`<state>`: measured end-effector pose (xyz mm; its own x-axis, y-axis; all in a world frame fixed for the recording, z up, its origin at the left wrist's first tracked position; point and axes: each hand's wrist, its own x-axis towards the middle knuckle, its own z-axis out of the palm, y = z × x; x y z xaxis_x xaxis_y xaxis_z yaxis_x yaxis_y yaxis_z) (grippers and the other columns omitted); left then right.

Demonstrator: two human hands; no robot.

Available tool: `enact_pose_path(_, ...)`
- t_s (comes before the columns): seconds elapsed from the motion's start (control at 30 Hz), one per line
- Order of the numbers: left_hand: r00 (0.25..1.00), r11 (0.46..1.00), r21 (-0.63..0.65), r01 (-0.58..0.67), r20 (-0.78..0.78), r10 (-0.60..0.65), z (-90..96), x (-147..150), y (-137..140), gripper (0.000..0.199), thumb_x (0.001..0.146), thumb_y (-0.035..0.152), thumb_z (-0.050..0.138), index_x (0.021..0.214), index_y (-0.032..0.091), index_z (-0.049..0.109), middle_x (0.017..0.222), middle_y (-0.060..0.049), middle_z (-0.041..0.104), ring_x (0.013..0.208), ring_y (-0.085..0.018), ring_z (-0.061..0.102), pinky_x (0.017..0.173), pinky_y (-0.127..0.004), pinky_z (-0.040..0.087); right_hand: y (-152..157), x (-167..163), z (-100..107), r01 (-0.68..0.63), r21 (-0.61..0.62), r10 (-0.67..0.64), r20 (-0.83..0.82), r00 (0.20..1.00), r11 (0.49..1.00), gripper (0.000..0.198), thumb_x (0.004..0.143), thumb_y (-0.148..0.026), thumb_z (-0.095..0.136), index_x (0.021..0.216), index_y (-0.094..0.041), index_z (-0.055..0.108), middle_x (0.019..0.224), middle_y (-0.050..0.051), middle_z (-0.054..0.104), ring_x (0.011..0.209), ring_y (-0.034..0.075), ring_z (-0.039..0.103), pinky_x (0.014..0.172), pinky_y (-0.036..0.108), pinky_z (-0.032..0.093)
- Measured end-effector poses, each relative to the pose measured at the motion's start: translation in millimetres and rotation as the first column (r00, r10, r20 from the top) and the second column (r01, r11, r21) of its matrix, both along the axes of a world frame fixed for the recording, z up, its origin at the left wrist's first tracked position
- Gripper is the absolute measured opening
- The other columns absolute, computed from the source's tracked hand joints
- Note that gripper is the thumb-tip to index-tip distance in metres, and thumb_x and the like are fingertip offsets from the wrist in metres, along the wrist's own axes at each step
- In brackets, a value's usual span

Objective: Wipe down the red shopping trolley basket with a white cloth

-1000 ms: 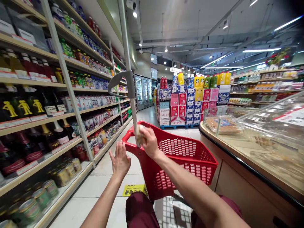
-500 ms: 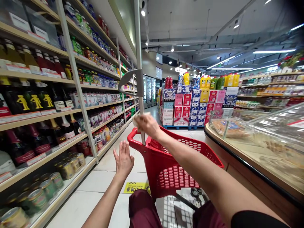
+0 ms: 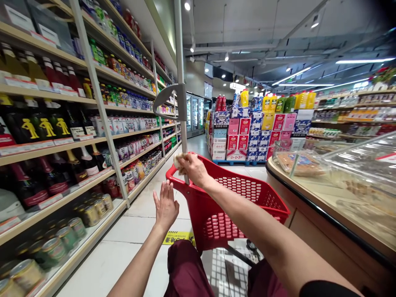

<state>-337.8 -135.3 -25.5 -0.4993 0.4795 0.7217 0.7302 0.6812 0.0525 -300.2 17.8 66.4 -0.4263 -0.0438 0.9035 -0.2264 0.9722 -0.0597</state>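
Observation:
A red plastic shopping cart (image 3: 213,218) stands in front of my knees, and a grey metal pole (image 3: 180,49) with a grey looped bracket (image 3: 173,103) rises from its near left corner. My right hand (image 3: 195,170) reaches across to the foot of the pole, its fingers closed on a crumpled pale cloth (image 3: 178,161) pressed around the pole just above the cart's red handle (image 3: 173,178). Just below that handle, my left hand (image 3: 166,205) is held up with its fingers stretched out and nothing in it. Whether it touches the cart I cannot tell.
Shelves of bottles and cans (image 3: 64,136) line the left side. A glass-topped display counter (image 3: 328,173) stands close on the right. Ahead are stacked drink cartons (image 3: 247,138) on a blue pallet. A yellow floor sticker (image 3: 177,238) lies below my left hand.
My right hand has moved slightly down with the cloth, to the bottom of the pole by the cart rim. My left hand has shifted a little to the right, still open.

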Motion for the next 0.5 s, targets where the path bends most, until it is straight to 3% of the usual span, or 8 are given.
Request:
enact_pose_path(0.07,1.0,1.0,-0.013,-0.001,0.005,0.001,-7.2,3.3,-0.1,0.063,0.073,0.014,0.039,0.134,0.011,0.024,0.142,-0.015,0.029,0.133,-0.025,0.018,0.106,-0.056,0.01,-5.7,5.9,-20.5,0.018,0.031,-0.018,0.006,1.0,0.999,0.03,0.089,-0.02,0.036,0.087,-0.006,0.063,0.076,0.0,0.061,0.064,0.003,0.055,0.062,0.01,0.048)
enact_pose_path(0.13,1.0,1.0,-0.021,0.0,0.006,0.0,-17.7,6.9,-1.3,0.063,0.073,0.013,0.039,0.134,0.012,0.024,0.141,-0.016,0.03,0.133,-0.025,0.02,0.106,-0.055,0.011,-11.1,19.9,-60.9,0.046,0.083,-0.048,0.023,0.999,0.995,0.03,0.089,-0.019,0.037,0.079,-0.009,0.064,0.071,0.001,0.06,0.061,0.005,0.055,0.062,0.012,0.049)
enact_pose_path(0.23,1.0,0.999,-0.031,0.014,-0.009,-0.014,-32.0,11.8,-2.6,0.066,0.073,0.012,0.04,0.136,0.014,0.021,0.14,-0.015,0.032,0.132,-0.025,0.022,0.106,-0.054,0.011,-12.9,44.4,-132.1,0.106,0.271,-0.147,0.137,0.98,0.957,0.022,0.086,-0.017,0.045,0.075,-0.016,0.065,0.07,0.003,0.061,0.063,0.012,0.056,0.058,0.022,0.05)
enact_pose_path(0.3,0.999,0.999,-0.037,0.025,-0.021,-0.025,-37.5,14.0,-1.9,0.067,0.073,0.012,0.039,0.137,0.014,0.018,0.14,-0.015,0.033,0.132,-0.024,0.023,0.106,-0.053,0.011,-9.9,55.9,-163.2,0.115,0.357,-0.208,0.233,0.95,0.927,0.023,0.085,-0.015,0.045,0.075,-0.02,0.065,0.067,0.003,0.06,0.061,0.014,0.055,0.054,0.024,0.048)
enact_pose_path(0.37,0.999,0.999,-0.037,0.033,-0.029,-0.034,-40.0,15.1,0.3,0.067,0.074,0.012,0.038,0.137,0.015,0.017,0.139,-0.015,0.034,0.131,-0.024,0.024,0.107,-0.053,0.012,-5.9,60.5,-169.2,0.117,0.346,-0.221,0.279,0.934,0.931,0.027,0.087,-0.015,0.041,0.079,-0.023,0.065,0.069,0.003,0.06,0.062,0.015,0.055,0.054,0.025,0.047)
enact_pose_path(0.5,0.999,0.999,-0.015,0.042,-0.022,-0.043,-42.0,17.6,9.8,0.066,0.074,0.012,0.038,0.137,0.015,0.018,0.138,-0.014,0.036,0.131,-0.025,0.026,0.107,-0.052,0.011,1.7,52.5,-135.4,0.169,0.175,-0.201,0.183,0.962,0.97,0.029,0.091,-0.02,0.033,0.104,-0.023,0.059,0.093,0.004,0.061,0.084,0.014,0.055,0.071,0.025,0.047)
